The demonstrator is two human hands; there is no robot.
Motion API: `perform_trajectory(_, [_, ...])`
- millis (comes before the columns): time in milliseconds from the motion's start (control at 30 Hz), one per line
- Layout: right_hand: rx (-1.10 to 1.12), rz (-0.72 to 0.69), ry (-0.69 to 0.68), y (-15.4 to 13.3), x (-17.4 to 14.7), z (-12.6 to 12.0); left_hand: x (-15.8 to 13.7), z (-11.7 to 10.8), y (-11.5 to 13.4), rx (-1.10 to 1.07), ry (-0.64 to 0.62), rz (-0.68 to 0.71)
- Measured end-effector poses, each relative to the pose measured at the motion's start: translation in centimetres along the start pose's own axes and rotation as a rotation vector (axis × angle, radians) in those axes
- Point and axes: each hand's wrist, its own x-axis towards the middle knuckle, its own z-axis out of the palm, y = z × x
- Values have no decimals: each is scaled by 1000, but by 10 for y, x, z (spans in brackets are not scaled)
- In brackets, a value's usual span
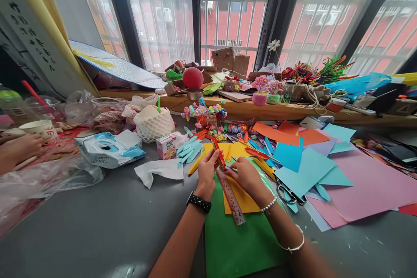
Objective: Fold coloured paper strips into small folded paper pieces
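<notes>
So the person's left hand (207,170) is pinching a folded red paper strip (221,157) between thumb and fingers, and that strip is sitting up over the far edge of the green sheet (241,249). The right hand (247,177) is resting right beside the strip's lower end with thumb and fingers drawn in; can't tell whether it's actually gripping anything. Just below them, a patterned ruler (232,200) is lying aslant across some yellow paper (251,205), its near end poking past that paper's near edge onto the green. The green sheet itself is running toward the near edge of the gray table (130,230). Off its right edge, scissors (286,192) are lying by light-blue sheets (308,171), with a big pink sheet (368,182) spreading toward the table's right edge. On the other side, a wipes pack (109,150) is sitting toward the left edge, and a co-worker's hand (29,145) is showing near a paper cup (38,128).
</notes>
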Motion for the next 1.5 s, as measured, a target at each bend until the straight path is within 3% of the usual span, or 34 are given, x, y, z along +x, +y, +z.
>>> perform_trajectory(200, [160, 92, -67, 7, 8, 1, 1, 0, 1, -18, 32, -8])
perform_trajectory(567, [380, 20, -152, 27, 0, -12, 1, -1, 1, -22, 35, 3])
perform_trajectory(767, [279, -71, -269, 34, -7, -21, 0, -1, 0, 6, 25, 4])
perform_trajectory(967, [246, -68, -317, 34, -7, -16, 1, 0, -1, 5, 27, -1])
perform_trajectory(1133, [519, -21, -390, 35, -8, -15, 2, 0, -3, -7, 18, 2])
perform_trajectory(1267, [761, 98, -318, 34, -10, -17, 1, 0, -2, 5, -11, 0])
perform_trajectory(1500, [1020, 11, -232, 32, -9, -20, -1, 2, -2, 27, -93, -15])
